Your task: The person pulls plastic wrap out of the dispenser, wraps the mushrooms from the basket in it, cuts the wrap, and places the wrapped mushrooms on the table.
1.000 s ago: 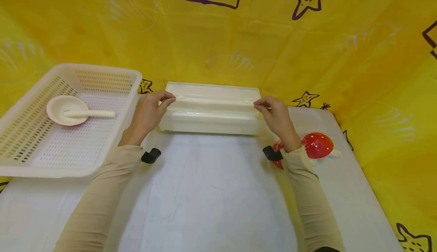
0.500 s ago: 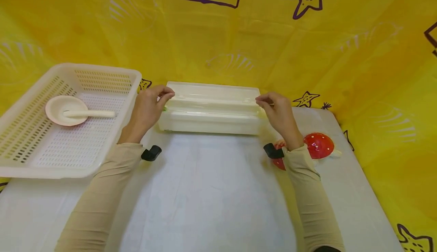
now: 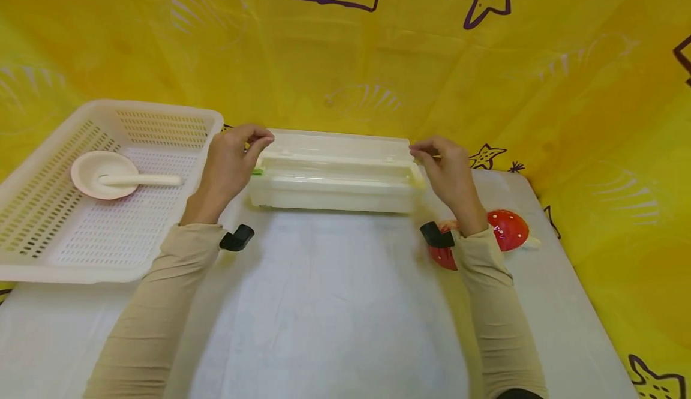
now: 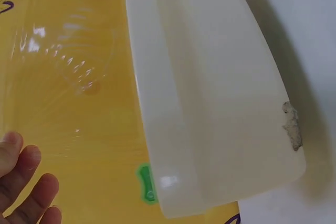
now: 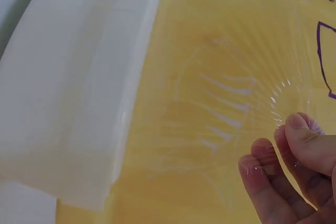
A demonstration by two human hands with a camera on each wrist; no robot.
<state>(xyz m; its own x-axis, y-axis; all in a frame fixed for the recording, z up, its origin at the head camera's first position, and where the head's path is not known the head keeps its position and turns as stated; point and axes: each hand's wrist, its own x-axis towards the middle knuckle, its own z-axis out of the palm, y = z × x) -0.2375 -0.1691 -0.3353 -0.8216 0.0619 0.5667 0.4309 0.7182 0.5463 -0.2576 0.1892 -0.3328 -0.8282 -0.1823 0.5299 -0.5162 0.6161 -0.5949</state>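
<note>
A long cream-white cling film dispenser [image 3: 335, 195] sits at the back of the table, its lid [image 3: 340, 144] tilted back toward the yellow backdrop. Clear cling film [image 5: 286, 85] stretches up from it, wrinkled and shiny near the right fingertips. My left hand [image 3: 224, 168] pinches the film between thumb and forefinger at the dispenser's left end. At the other end, my right hand [image 3: 453, 174] pinches it likewise, the remaining fingers loosely bent. A green clip-like part [image 4: 147, 183] shows beside the dispenser's left end in the left wrist view. The film's lower edge is hard to make out.
On the left stands a white perforated basket [image 3: 202, 189] containing a pale bowl [image 3: 86, 171] and a white-handled spoon [image 3: 146, 180]. Red dotted items [image 3: 507, 230] lie by the right forearm, partly hidden. A yellow patterned sheet [image 3: 345, 45] hangs behind the white table [image 3: 335, 303].
Both hands have risen a little away from the dispenser, still pinching the film, and have drifted slightly apart. The dispenser, basket and red items stay in place.
</note>
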